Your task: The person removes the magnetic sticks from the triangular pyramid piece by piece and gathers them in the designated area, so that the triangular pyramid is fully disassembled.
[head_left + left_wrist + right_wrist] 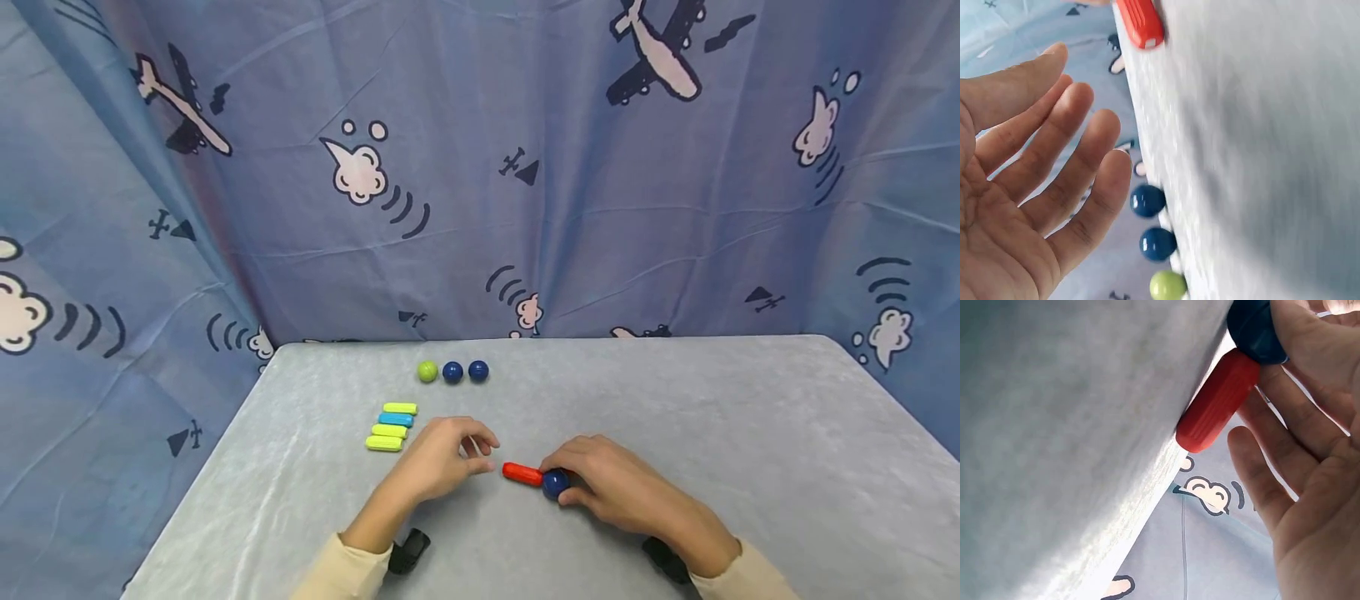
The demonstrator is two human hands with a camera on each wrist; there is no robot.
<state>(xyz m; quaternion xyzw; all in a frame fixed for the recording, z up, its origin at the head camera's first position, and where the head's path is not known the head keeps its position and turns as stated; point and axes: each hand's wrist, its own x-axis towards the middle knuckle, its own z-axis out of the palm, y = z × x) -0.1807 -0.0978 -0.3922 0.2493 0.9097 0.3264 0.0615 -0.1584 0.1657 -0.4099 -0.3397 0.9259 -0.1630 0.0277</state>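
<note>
My right hand [618, 485] pinches a dark blue ball [555, 484] between thumb and fingers, low over the cloth. End to end with the ball is a red ridged rod [521, 474], pointing left; whether the two are joined or only touch, I cannot tell. In the right wrist view the red rod [1217, 400] slants down from the blue ball [1257, 330], part of which the thumb covers. My left hand [444, 460], fingers loosely bent and holding nothing, hovers just left of the rod's free end. Its palm shows bare in the left wrist view.
At the back of the grey cloth-covered table [712, 417] stand a green ball [427, 372] and two blue balls [452, 372] in a row. Left of my left hand lie yellow-green rods [384, 443] and one light blue rod [396, 419]. A patterned curtain [465, 167] hangs behind.
</note>
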